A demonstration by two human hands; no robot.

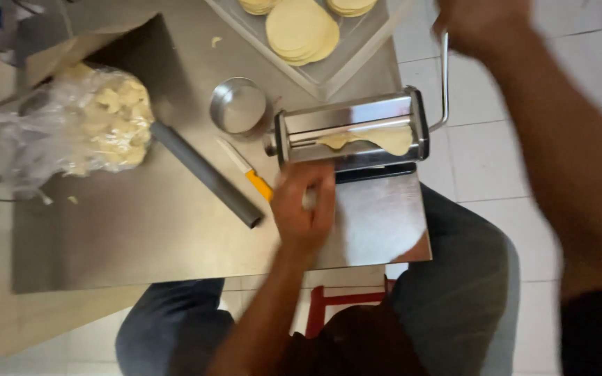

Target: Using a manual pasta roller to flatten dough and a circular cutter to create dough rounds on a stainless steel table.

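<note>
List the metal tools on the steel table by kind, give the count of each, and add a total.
Pasta roller machine: 1
Round cutter ring: 1
Dark rolling rod: 1
Knife with orange handle: 1
Total: 4

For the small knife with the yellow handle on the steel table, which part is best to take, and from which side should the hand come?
Probably the yellow handle of the knife, approached from the near table edge. It lies flat, handle end toward the person and beside the left hand, while the blade points away toward the round metal cutter. The grey rolling pin crowds its left side.
</note>
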